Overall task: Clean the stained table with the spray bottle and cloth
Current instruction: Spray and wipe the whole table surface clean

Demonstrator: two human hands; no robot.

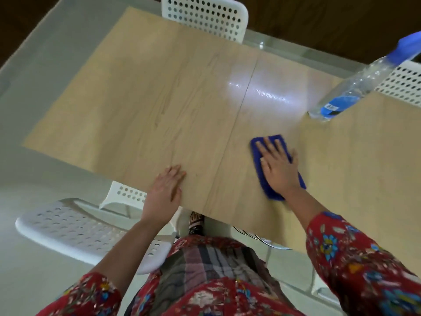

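right hand [279,166] flat on cloth [271,190]

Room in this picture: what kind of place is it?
Probably a home dining area: a long wooden table with white perforated chairs around it, on a pale floor.

Table [159,99]: one counted, light wood-grain top, single seam seen across it.
Cloth [262,179]: one, blue, laid flat near table's near edge.
Spray bottle [355,87]: one, clear with blue head, stood toward table's far right edge.
Chairs, white, perforated: three counted; one [205,17] at far edge, one [403,83] at right edge, one [75,229] at near edge.
Hands: two counted; left hand [165,190], right hand [279,169].
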